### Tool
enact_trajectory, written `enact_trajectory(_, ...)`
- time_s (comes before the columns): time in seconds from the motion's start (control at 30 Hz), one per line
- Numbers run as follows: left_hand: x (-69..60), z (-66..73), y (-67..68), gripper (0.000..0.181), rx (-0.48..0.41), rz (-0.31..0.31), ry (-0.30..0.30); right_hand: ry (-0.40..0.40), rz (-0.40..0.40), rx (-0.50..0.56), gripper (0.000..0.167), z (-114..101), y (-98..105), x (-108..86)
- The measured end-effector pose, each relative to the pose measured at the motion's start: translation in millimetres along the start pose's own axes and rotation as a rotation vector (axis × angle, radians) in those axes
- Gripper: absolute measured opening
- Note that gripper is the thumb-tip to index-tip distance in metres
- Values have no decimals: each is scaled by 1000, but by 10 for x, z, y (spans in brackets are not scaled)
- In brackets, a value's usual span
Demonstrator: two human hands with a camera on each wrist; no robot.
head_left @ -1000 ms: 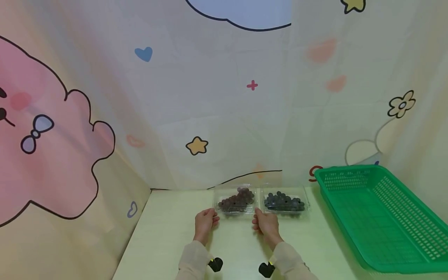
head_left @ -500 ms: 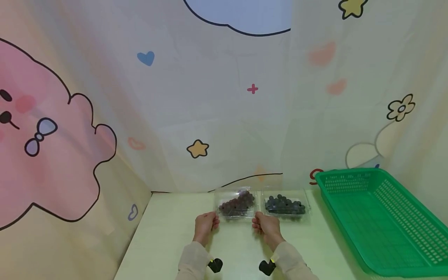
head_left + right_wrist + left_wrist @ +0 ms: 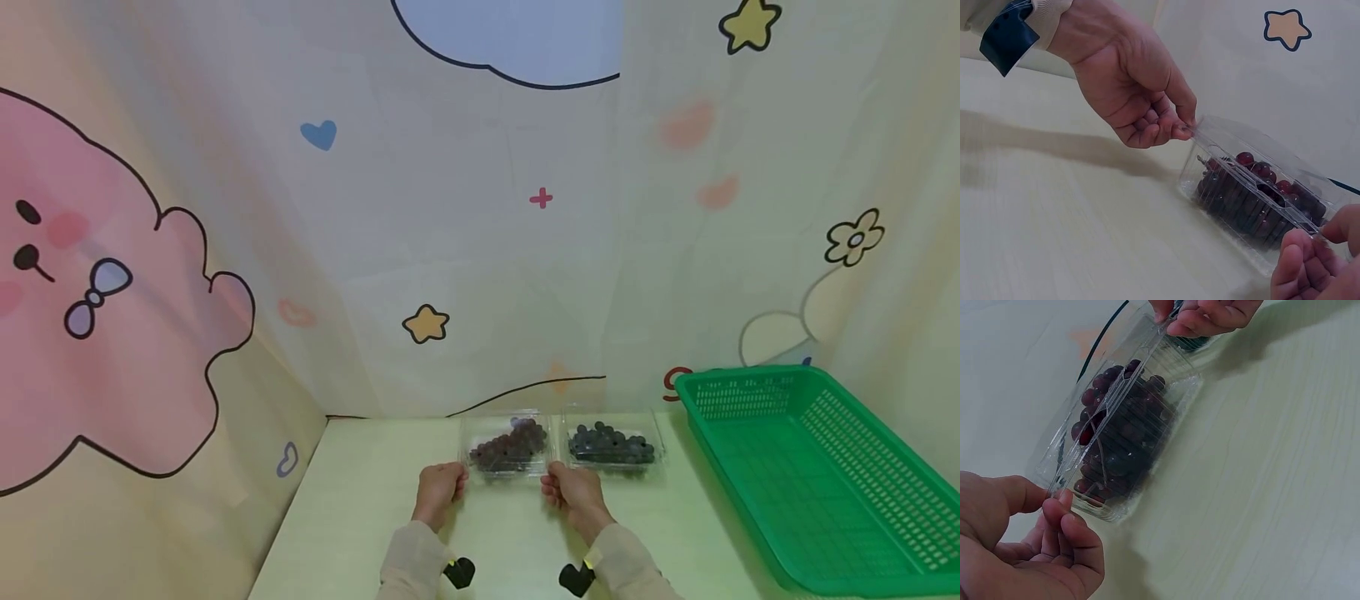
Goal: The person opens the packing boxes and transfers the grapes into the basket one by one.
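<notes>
A clear plastic box (image 3: 504, 473) of dark red grapes (image 3: 510, 447) sits on the table near the wall cloth, its lid down over the fruit. My left hand (image 3: 439, 493) pinches the rim at its front left corner between thumb and fingers; in the left wrist view the hand (image 3: 1035, 540) shows this grip at the lid's edge. At the front right corner my right hand (image 3: 577, 493) pinches the same rim, as the right wrist view shows with that hand (image 3: 1322, 262). Grapes (image 3: 1119, 431) fill the box between both hands.
A second clear box with dark grapes (image 3: 611, 444) stands just right of the first, close to my right hand. At the far right lies a green plastic basket (image 3: 817, 492). Behind the table hangs a printed cloth (image 3: 480, 250).
The head view has tilted up slightly, so the scene sits lower in it. Both hands keep their pinch on the box's corners, with little visible movement.
</notes>
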State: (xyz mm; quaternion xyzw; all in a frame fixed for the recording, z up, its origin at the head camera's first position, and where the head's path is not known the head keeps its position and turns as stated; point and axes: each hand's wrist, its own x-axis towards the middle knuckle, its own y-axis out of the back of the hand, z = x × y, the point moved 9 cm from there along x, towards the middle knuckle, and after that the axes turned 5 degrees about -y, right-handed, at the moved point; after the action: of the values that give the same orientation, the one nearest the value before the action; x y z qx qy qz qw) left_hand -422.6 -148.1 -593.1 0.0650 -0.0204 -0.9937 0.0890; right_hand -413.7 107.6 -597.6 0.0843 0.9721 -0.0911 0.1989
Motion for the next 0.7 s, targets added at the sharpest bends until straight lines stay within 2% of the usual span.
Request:
enact_trajectory(0.2,-52,13,-7,17,10,-26,7,6,-18,-16,19,9,3,-34)
enact_trajectory(0.43,-86,10,-3,16,-7,-51,27,-13,-36,-55,23,35,16,-51)
enact_trajectory(0.7,-118,-22,16,18,-6,-68,45,-22,-39,-17,23,37,44,-120)
